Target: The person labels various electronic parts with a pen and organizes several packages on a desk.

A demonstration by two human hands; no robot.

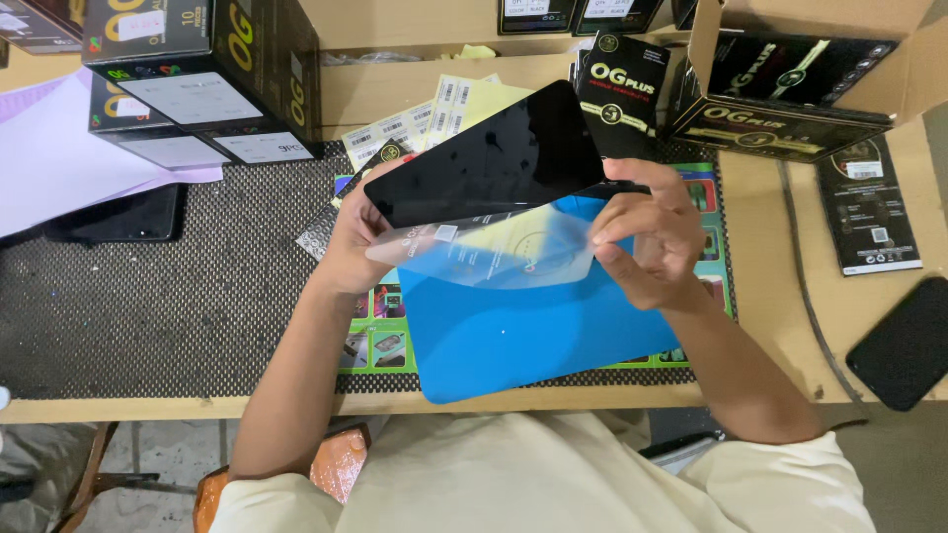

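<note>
Head view of a workbench. The left hand (pixel 354 237) grips the left end of a black glass panel (pixel 484 158), held tilted above the surface (pixel 760 326). The right hand (pixel 647 232) closes its fingers on the panel's right end and pinches a clear protective film (pixel 484 252) that hangs curled just beneath the panel, peeled partly away. Directly below both lies a blue mat (pixel 523 331), resting on a dark mesh pad (pixel 178 296). Far left stand stacked black cartons (pixel 197 79); far right, an open cardboard box (pixel 790 89) holding black packets. Barcode label strips (pixel 425 118) lie behind the panel. A dark phone (pixel 904 341) rests near right, well apart from the hands.
</note>
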